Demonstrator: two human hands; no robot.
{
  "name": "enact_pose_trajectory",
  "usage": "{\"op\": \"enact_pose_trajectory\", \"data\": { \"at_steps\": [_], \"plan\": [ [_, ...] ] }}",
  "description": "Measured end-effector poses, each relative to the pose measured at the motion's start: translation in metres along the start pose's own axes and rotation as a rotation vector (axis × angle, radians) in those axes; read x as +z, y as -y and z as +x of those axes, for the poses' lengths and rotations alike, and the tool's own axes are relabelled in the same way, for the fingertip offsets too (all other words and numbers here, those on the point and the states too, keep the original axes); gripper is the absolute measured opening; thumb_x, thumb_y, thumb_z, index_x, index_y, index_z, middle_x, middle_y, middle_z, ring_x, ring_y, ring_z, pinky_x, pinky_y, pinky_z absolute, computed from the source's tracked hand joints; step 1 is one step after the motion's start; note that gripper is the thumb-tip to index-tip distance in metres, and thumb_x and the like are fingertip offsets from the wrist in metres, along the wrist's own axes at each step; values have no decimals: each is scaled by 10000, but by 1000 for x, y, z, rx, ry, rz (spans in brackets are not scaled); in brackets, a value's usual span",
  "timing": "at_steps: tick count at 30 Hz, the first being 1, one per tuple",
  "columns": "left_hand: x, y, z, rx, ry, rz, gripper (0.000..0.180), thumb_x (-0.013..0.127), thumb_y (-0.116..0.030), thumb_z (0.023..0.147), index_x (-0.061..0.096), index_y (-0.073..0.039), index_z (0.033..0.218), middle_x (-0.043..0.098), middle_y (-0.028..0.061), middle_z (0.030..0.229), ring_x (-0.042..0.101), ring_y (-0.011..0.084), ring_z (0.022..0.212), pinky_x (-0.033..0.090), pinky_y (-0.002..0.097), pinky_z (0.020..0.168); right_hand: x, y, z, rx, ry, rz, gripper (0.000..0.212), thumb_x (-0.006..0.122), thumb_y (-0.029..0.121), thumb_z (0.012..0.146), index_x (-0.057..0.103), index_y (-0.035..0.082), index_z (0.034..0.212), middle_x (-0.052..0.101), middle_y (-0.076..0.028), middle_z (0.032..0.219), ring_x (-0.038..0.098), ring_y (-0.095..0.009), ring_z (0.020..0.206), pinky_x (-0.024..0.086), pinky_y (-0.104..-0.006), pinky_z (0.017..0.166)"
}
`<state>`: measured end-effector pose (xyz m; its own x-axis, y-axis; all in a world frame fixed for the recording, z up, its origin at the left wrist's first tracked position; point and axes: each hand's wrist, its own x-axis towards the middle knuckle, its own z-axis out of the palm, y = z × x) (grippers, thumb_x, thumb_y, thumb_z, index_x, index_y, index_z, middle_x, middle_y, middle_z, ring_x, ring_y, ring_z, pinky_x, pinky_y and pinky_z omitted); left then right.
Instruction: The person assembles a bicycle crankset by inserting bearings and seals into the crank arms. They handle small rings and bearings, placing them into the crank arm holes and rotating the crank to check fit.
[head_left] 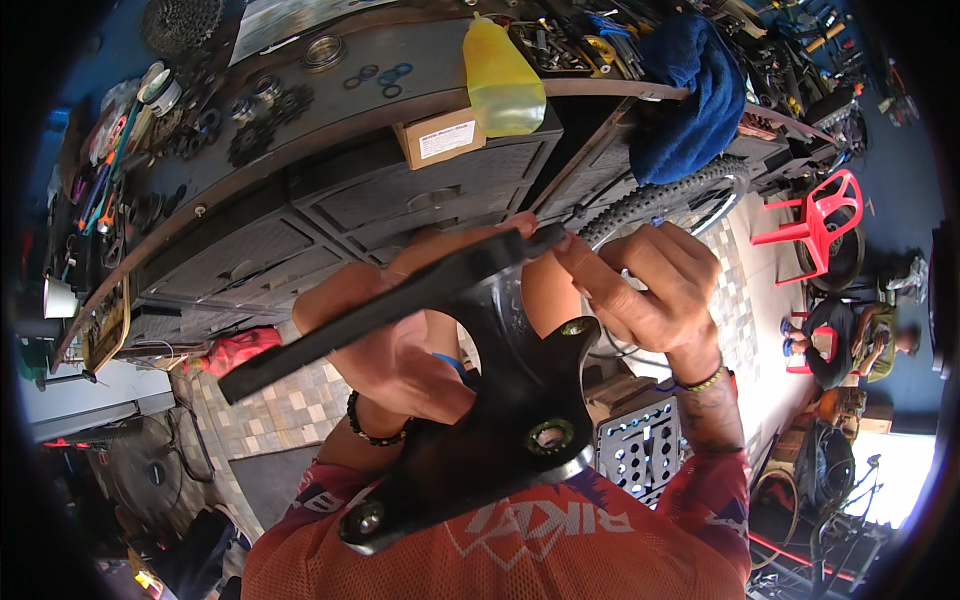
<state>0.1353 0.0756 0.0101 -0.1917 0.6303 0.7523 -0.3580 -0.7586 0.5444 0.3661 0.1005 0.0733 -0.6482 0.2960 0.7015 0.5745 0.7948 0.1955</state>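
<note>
I hold a black bicycle crank with its spider (500, 400) up close in front of my chest. My left hand (395, 345) wraps around it from behind, gripping near where the arm meets the spider. The long crank arm (330, 330) slants down to the left. With thumb and fingers, my right hand (640, 285) pinches the crank's upper end near a small dark part (548, 238). Bolt holes show on the spider's tabs (550, 436). I cannot tell what the small part is.
A dark workbench with drawers (330, 210) carries sprockets (265, 125), a yellow bottle (500, 80), a cardboard box (440, 138) and a blue towel (690, 95). A knobby bicycle tyre (665, 195) leans behind my right hand. A red plastic chair (815, 215) and a seated person (850, 340) are at right.
</note>
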Motion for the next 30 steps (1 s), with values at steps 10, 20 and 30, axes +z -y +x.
{"op": "enact_pose_trajectory", "data": {
  "at_steps": [10, 20, 30],
  "plan": [
    [-12, 3, 16, 195, 328, 48, 1000, 904, -399, 869, 239, -23, 1515, 624, 431, 1288, 696, 489, 1201, 573, 595, 1070, -32, 11, 13, -67, 192, -132, 533, 756, 148, 746, 776, 160, 1278, 490, 74, 748, 461, -59, 575, 350, -259, 498],
    [-19, -9, 24, 50, 419, 34, 1004, 914, -420, 846, 289, -74, 1551, 533, 414, 1433, 599, 491, 1335, 506, 564, 1153, -45, 19, 18, -62, 262, -201, 582, 746, 203, 766, 749, 147, 1345, 516, 51, 763, 468, -59, 586, 357, -249, 508],
    [-12, -13, 26, 70, 395, 83, 919, 908, -385, 854, 293, -58, 1454, 549, 443, 1373, 618, 522, 1292, 523, 600, 1111, -49, 23, 18, -91, 275, -275, 568, 715, 276, 825, 735, 161, 1382, 550, 24, 784, 466, -60, 581, 356, -249, 516]
  ]
}}
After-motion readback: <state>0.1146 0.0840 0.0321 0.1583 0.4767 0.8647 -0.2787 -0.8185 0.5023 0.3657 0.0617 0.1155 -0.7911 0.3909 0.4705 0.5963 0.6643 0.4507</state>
